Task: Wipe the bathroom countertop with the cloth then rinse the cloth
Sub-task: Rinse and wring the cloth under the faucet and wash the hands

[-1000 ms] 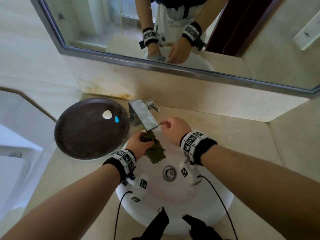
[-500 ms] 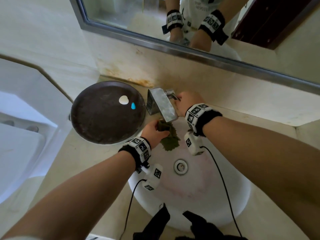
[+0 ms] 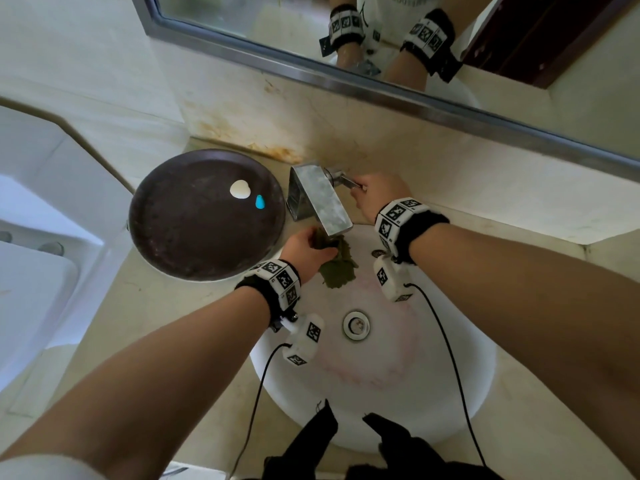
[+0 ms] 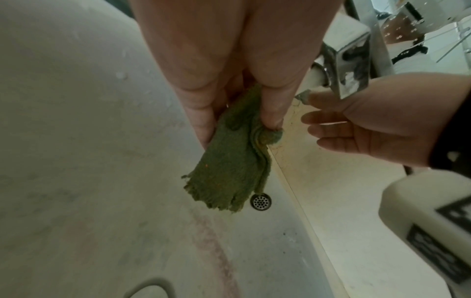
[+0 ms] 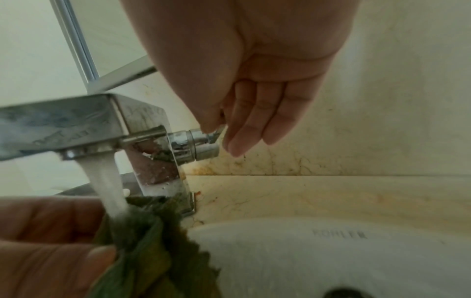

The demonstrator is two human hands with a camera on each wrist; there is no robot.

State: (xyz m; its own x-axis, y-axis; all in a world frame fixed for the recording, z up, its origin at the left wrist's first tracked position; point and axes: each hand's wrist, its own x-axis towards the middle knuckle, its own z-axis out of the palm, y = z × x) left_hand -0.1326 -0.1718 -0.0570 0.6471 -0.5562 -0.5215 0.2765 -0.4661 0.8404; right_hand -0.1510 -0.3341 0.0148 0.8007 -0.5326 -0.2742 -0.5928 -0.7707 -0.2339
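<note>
My left hand [image 3: 304, 252] grips a green cloth [image 3: 337, 268] and holds it under the square metal faucet spout [image 3: 322, 202], above the white sink basin [image 3: 433, 375]. In the left wrist view, the cloth [image 4: 229, 161] hangs from between the thumb and the fingers [image 4: 201, 121]. A stream of water [image 5: 107, 191] falls from the spout [image 5: 63, 125] onto the cloth [image 5: 153, 252]. My right hand [image 3: 377, 194] is at the back of the faucet, with the handle lever [image 5: 211, 133] pinched between thumb and fingers [image 5: 244, 129]. The beige countertop [image 3: 156, 306] surrounds the basin.
A dark round tray [image 3: 207, 258] with a white piece [image 3: 240, 189] and a blue piece [image 3: 259, 201] sits left of the faucet. The mirror [image 3: 242, 15] runs along the back wall. The drain [image 3: 356, 324] is in the basin's middle. A white fixture [image 3: 34, 271] stands at far left.
My right hand has moved from beside the spout's tip back to the faucet handle. My left hand still holds the cloth under the spout.
</note>
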